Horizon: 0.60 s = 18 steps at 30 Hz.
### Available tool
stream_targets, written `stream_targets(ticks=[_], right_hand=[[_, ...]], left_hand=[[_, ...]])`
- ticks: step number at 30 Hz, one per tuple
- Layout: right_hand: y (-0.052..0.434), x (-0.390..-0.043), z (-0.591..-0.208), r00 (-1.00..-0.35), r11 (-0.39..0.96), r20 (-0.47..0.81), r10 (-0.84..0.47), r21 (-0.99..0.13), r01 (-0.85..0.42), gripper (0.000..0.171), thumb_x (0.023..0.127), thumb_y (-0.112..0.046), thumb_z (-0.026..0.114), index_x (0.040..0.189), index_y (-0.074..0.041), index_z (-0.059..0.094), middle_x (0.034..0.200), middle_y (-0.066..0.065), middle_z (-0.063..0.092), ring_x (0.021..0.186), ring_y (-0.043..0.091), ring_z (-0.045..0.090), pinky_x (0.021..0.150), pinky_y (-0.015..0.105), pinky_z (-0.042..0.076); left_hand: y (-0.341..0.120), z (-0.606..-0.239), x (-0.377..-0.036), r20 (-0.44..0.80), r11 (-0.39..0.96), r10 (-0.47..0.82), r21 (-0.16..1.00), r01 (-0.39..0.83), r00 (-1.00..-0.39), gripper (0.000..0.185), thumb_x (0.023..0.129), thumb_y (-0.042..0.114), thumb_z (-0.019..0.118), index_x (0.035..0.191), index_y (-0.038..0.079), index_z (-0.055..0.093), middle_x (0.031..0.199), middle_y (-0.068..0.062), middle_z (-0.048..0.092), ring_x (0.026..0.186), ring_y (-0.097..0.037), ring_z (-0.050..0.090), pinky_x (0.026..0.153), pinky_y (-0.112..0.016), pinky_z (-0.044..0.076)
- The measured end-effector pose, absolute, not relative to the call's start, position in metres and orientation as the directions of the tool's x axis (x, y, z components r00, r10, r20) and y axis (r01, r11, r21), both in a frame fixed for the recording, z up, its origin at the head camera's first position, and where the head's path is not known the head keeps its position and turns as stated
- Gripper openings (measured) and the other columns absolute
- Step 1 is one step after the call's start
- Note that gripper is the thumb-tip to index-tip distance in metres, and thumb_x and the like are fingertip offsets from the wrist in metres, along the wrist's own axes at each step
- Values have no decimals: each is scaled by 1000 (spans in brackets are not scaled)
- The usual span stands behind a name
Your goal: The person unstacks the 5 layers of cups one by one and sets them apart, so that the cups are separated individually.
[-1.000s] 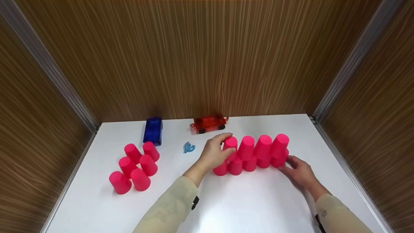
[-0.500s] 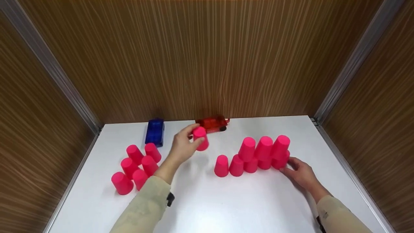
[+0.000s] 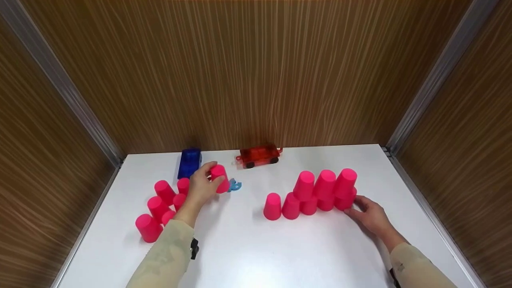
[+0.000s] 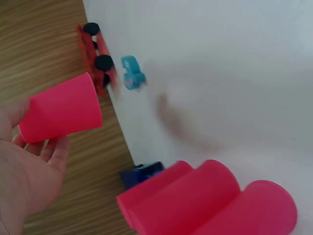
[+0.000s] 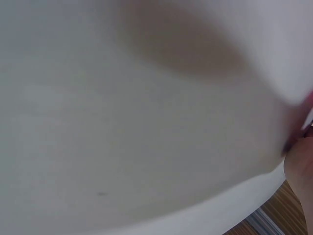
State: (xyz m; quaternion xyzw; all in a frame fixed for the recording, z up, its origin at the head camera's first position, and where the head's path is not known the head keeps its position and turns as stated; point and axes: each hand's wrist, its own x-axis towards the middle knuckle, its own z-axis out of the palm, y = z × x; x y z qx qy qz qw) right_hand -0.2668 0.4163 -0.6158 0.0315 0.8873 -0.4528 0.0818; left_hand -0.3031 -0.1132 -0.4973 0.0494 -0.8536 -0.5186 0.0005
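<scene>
Our left hand (image 3: 202, 188) grips one pink cup (image 3: 219, 178) just above the loose cups (image 3: 160, 206). Our right hand (image 3: 370, 215), fingers flat, touches the cup stack (image 3: 320, 192). Eight cups are left there, we think.

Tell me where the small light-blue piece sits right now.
In the head view the light-blue piece lies on the white table, left of centre, just right of the pink cup in the left hand, in front of the red toy car.

Matt, seemingly plastic pink cups (image 3: 325, 185); smooth white table (image 3: 304, 248)
</scene>
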Motion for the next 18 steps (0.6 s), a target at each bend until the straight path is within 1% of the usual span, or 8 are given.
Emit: stream_targets(ticks=[7, 18], right_hand=[[417, -268, -616, -983, 585, -184, -10, -799, 143, 79, 99, -41, 76, 160, -5, 42, 163, 25, 41, 153, 49, 33, 118, 58, 38], [418, -265, -615, -981, 579, -194, 0, -800, 158, 80, 99, -42, 77, 161, -6, 42, 163, 24, 41, 153, 49, 33, 118, 59, 39]], left_hand=[[-125, -513, -308, -79, 483, -110, 867, -123, -991, 63, 101, 11, 73, 159, 13, 48, 156, -16, 52, 143, -35, 49, 114, -47, 48], [-124, -532, -312, -119, 495, -128, 853, -167, -985, 65, 100, 11, 74, 160, 13, 47, 157, -15, 51, 145, -35, 47, 114, -47, 48]])
